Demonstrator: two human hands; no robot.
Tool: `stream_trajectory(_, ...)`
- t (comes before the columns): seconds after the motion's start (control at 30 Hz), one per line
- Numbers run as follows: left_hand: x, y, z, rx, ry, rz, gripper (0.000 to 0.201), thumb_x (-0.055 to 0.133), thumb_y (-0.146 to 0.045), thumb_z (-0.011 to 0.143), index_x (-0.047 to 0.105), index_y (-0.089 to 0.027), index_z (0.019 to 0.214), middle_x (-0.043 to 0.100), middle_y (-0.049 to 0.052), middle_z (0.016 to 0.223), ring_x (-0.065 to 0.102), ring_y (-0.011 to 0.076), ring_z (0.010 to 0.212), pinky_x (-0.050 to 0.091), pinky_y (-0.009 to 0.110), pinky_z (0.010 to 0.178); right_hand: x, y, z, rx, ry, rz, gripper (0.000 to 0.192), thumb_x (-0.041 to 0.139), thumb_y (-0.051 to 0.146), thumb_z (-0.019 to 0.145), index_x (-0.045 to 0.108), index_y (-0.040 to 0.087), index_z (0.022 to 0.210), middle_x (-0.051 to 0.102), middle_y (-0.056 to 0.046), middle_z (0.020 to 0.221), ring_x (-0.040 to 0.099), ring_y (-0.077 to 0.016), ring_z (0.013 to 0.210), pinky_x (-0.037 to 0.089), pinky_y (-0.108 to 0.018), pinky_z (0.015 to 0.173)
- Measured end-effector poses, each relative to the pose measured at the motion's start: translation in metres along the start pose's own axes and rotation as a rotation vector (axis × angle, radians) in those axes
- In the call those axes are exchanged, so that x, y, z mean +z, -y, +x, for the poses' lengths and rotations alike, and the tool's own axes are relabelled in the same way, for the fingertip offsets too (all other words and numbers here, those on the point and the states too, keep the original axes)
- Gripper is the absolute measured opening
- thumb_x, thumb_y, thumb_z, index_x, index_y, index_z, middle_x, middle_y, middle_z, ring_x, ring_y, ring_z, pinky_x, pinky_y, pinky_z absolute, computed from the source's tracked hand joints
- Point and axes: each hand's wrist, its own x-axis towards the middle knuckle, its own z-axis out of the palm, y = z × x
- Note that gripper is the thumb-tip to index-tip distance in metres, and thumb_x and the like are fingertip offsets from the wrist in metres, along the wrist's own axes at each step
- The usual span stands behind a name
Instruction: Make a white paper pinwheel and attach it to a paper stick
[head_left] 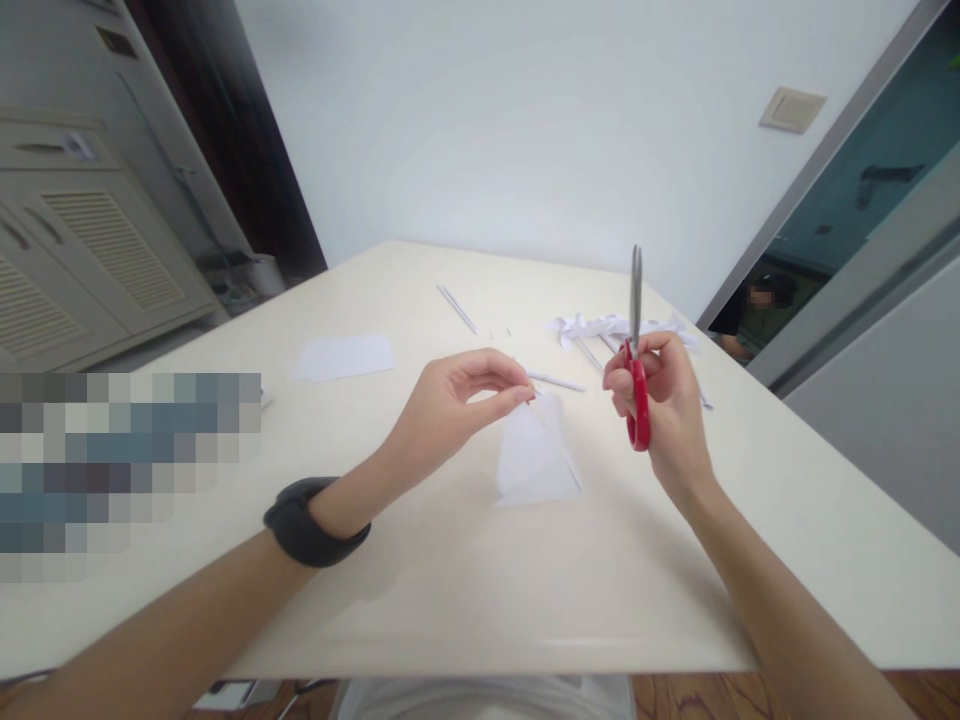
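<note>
Through the head camera, what I make out least is at the left hand's (476, 400) fingertips: a small pale bit (538, 388) shows there, but I can't tell whether it is held or is part of something lying behind. The folded paper (534, 455) sits at 6 o'clock from those fingertips, its top partly hidden by them; whether they touch it is unclear to me. A white stick (556, 380) beside them at 2 o'clock has its near end covered. Farther out at 2 o'clock, the curled paper strips (589, 327) are partly blocked by the right hand (664, 385). Pixelation masks an area at 9 o'clock, and a person (739, 315), between 2 and 3, is cut off by the doorway.

The left forearm enters from 8 o'clock, wristband (315, 525) on, palm half turned up. Thumb and forefinger come together as a pinch; how fully it closes I can't tell. From 4 o'clock the right forearm rises; its fingers are curled around the red handles of the scissors (636, 320), blades together and pointing to 12, raised above the table (450, 580). I can't see which fingers pass through the loops. A flat white sheet (349, 357) lies at 9 o'clock, two thin sticks (457, 309) at 11.
</note>
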Motion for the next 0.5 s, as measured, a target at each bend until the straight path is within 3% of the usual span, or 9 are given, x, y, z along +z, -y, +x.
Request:
stream_trajectory(0.23,0.0012,0.0003,0.0011,0.032,0.039,0.014,0.009,0.064,-0.024,0.080,0.064,-0.016,0.077,0.065,0.005,0.090,0.060,0.0166,0.090,0.048,0.027,0.082,0.0084,0.0033,-0.0114,-0.080,0.178,-0.260,0.037,0.067,0.025,0.072,0.036,0.026,0.093,0.046,0.003,0.080,0.044,-0.0120,0.067,0.040,-0.027,0.062)
stream_trajectory(0.5,-0.0005,0.0034,0.0021,-0.026,-0.018,-0.067,0.003,0.066,-0.018,0.076,0.065,-0.017,0.079,0.069,0.003,0.087,0.064,0.0160,0.084,0.050,0.026,0.078,0.0091,-0.0008,-0.0129,-0.233,0.281,-0.530,0.032,0.068,0.025,0.070,0.045,0.023,0.091,0.056,0.000,0.088,0.051,-0.0152,0.075,0.042,-0.028,0.062)
